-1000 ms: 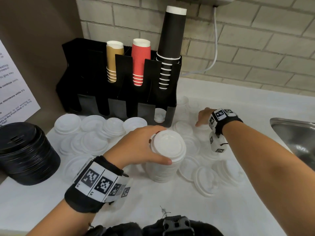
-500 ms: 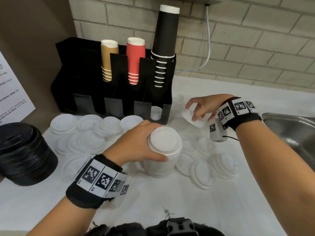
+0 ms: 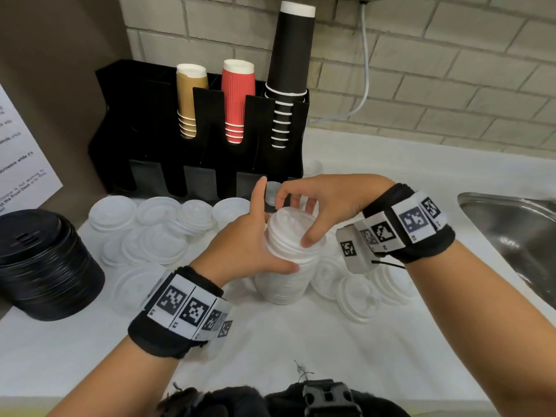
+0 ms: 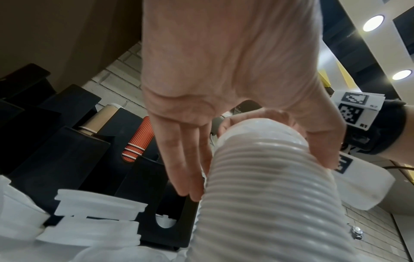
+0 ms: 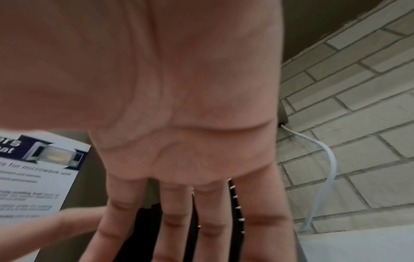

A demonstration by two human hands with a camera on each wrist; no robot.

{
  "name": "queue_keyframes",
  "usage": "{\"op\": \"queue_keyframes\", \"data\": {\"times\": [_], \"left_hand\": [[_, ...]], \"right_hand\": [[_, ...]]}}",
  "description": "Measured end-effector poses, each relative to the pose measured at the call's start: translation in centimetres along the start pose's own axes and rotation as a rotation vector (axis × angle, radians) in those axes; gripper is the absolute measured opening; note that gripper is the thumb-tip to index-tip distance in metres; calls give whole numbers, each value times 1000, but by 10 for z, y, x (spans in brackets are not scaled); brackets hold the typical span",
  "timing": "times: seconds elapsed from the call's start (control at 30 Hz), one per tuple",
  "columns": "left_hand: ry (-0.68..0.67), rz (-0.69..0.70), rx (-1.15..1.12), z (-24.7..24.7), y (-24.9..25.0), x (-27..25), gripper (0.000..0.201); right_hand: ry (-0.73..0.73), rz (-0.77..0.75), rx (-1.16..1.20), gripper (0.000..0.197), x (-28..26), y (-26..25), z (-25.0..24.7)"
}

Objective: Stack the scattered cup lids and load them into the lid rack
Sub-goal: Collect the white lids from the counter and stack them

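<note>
Pale brick wall [image 3: 451, 70] behind white counter [image 3: 301, 341]; steel sink [image 3: 517, 236] at right; round ceiling lights [image 4: 373, 23].

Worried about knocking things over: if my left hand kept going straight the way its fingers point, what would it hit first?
Probably the black lid rack; the left hand points at its front. Depth is unclear.

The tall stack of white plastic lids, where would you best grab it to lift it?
Probably round the ribbed side of the tall stack of white plastic lids, low down, coming from the left as the left hand does: it stands upright, and a top pinch would lift only some lids.
</note>
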State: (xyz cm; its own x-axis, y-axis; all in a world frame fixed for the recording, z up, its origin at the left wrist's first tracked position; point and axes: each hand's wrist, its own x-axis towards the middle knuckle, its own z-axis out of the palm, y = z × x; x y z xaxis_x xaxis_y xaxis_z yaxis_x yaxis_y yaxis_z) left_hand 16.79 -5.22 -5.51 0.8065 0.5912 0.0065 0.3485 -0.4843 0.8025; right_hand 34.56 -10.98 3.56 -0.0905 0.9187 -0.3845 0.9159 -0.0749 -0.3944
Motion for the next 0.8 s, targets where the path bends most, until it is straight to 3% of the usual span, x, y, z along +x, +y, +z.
{"op": "queue_keyframes", "data": {"times": [0.63,0.8], "left_hand": [[-15,19,28,-3,3,0,142],[-20,20,19,-5,4,-2,93]], "right_hand": [[23,29,-287,69,-4,-26,19],[59,55,-350,76,-4,-31,29]]}}
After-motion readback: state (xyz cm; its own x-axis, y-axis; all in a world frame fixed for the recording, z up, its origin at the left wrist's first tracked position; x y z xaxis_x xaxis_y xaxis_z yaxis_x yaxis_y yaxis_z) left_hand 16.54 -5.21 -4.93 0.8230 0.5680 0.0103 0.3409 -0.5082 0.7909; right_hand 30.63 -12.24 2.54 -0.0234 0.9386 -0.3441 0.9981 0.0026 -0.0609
